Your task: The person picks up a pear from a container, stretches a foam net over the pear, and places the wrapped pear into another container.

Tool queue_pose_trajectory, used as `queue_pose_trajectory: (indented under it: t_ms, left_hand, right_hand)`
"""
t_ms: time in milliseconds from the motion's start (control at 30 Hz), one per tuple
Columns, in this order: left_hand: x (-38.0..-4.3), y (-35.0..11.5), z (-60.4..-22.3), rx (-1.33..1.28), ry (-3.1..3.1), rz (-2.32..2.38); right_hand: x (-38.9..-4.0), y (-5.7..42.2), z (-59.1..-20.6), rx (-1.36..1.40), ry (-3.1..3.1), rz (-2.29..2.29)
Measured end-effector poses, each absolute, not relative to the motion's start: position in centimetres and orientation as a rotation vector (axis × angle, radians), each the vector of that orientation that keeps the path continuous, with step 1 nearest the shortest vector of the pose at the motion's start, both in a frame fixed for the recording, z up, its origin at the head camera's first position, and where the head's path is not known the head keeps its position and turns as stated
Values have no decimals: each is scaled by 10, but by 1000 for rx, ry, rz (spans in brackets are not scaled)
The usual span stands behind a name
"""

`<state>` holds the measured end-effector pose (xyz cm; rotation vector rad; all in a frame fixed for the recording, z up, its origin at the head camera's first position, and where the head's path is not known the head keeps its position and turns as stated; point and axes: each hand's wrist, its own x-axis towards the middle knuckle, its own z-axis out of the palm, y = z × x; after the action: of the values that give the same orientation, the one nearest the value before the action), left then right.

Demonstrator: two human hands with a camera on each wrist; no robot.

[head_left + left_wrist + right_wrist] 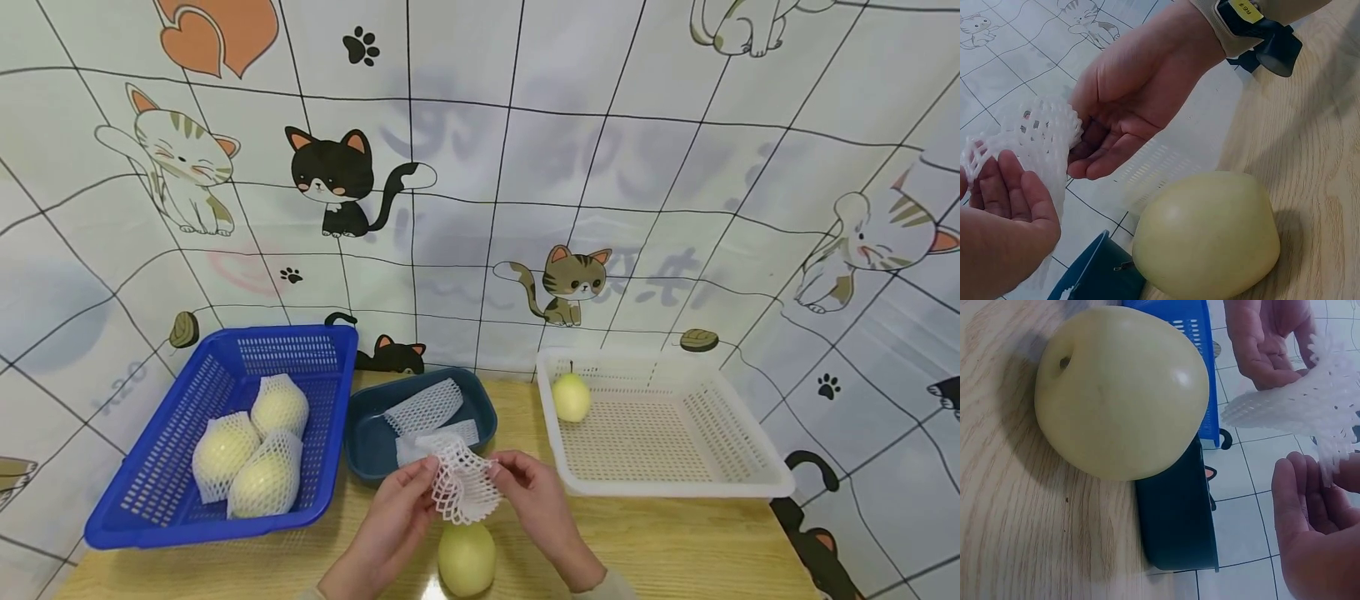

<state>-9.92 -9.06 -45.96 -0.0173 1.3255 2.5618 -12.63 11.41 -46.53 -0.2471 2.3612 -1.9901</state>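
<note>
Between my two hands a white foam fruit net (467,483) is stretched, its mouth spread wide. My left hand (401,508) pinches one side of the rim, and my right hand (538,504) pinches the other between thumb and fingers. Just below the net a pale yellow-green pear (467,560) stands on the wooden table; it looms large in the left wrist view (1207,234) and the right wrist view, where a dark stem hollow shows on the pear (1122,394). Behind the hands sits a dark teal tub (360,446) with more flattened foam nets (426,407) in it.
At the left, a blue basket (315,492) holds three pears (268,475) wrapped in foam nets. A white basket (675,486) at the right has one bare pear (572,397) in its left corner. A cat-print sheet (465,167) rises behind the table (675,550).
</note>
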Motion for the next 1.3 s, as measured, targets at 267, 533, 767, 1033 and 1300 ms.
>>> queue_pose_trajectory:
  t_ms: [267, 533, 767, 1033, 1300]
  left_hand:
    - [-103, -89, -459, -63, 1330, 2571]
    - [-107, -85, -462, -163, 1746, 2462]
    - [-106, -80, -464, -258, 1741, 2507]
    - [-107, -78, -466, -291, 1663, 2545]
    - [-110, -80, -462, -264, 1380, 2606]
  right_hand:
    - [-126, 114, -464, -189, 2103, -2108]
    - [-127, 118, -463, -216, 1603, -2301]
    - [-130, 123, -464, -159, 1235, -2413]
    - [-131, 124, -467, -298, 936, -2408]
    - [-128, 122, -467, -374, 1090, -2277]
